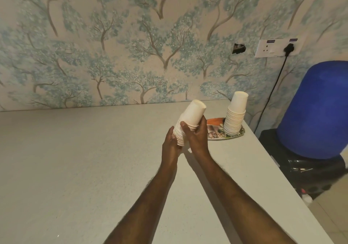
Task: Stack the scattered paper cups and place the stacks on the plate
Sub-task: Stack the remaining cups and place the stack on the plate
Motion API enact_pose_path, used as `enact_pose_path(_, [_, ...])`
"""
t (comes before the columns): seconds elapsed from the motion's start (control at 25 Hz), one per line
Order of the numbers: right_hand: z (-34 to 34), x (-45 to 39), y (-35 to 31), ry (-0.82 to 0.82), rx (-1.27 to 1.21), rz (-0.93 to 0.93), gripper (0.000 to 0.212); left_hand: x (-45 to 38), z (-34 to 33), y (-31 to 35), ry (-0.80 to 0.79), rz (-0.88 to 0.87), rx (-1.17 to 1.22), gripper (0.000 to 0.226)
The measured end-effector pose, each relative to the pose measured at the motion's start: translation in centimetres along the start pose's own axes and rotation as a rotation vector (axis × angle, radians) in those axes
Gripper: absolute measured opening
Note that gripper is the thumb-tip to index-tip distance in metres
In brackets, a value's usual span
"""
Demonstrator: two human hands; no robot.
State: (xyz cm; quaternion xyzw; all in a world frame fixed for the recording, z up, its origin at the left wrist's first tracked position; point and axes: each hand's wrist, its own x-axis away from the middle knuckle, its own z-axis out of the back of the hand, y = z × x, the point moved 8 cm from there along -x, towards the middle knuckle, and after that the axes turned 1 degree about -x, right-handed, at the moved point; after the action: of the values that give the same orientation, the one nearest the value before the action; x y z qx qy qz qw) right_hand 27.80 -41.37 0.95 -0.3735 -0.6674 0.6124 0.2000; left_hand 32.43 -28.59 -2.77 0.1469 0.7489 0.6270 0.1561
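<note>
Grey table [75, 168] against tree wallpaper, blue drum at right edge of frame. Mid-frame, a stack [190, 119] of nested cups, upside down & tilted toward upper right, is held clear of the table. Right hand [195, 136] wraps fingers round its middle; left hand [170, 142] cups the rim end from lower left, fingers mostly hidden behind it. Just right of them, the plate [216, 137] near the table's right edge already carries a second stack [235, 115], upright. Looks like the last carry: next move needs the held stack righted & set on the plate's bare left part w/o knocking its neighbour.
</note>
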Motion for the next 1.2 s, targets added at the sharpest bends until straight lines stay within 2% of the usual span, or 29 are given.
enact_pose_path(0.16, [1.1, 0.5, 0.1, -0.088, 0.156, 0.126, 0.096, 0.4, -2.6, -0.6, -0.027, 0.068, 0.013, 0.029])
enact_pose_path(0.24, [1.8, 0.2, 0.2, -0.104, 0.182, 0.142, 0.098, 0.7, -3.4, -1.3, -0.049, 0.125, 0.047, 0.037])
enact_pose_path(0.36, [2.8, -0.5, 0.1, -0.124, 0.214, 0.155, 0.097, 0.6, -4.2, -2.4, -0.112, 0.173, 0.033, 0.066])
enact_pose_path(0.44, [3.5, -1.0, 0.0, -0.119, 0.237, 0.154, 0.094, 0.4, -4.6, -2.7, -0.128, 0.197, -0.021, 0.067])
enact_pose_path(0.52, [4.1, -1.8, 0.0, -0.096, 0.258, 0.165, 0.093, 0.2, -4.2, -2.7, -0.115, 0.097, -0.277, 0.060])
enact_pose_path(0.64, [4.8, -3.0, -0.1, -0.080, 0.315, 0.177, 0.097, 0.2, -2.7, -4.2, -0.091, -0.175, -1.068, 0.057])
enact_pose_path(0.72, [4.9, -3.8, -0.4, -0.087, 0.389, 0.203, 0.097, 0.5, -2.1, -5.8, -0.129, -0.224, -1.362, 0.063])
enact_pose_path(0.8, [4.8, -4.6, -0.8, -0.096, 0.442, 0.235, 0.095, 1.0, -2.3, -6.7, -0.173, -0.239, -1.456, 0.071])
enact_pose_path(0.96, [4.7, -5.6, -0.5, -0.077, 0.471, 0.216, 0.093, 2.6, -3.2, -7.5, -0.219, -0.205, -1.463, 0.086])
enact_pose_path(1.2, [5.9, -6.7, 1.6, -0.005, 0.452, 0.160, 0.094, 3.2, -3.1, -7.6, -0.246, -0.177, -1.549, 0.086])
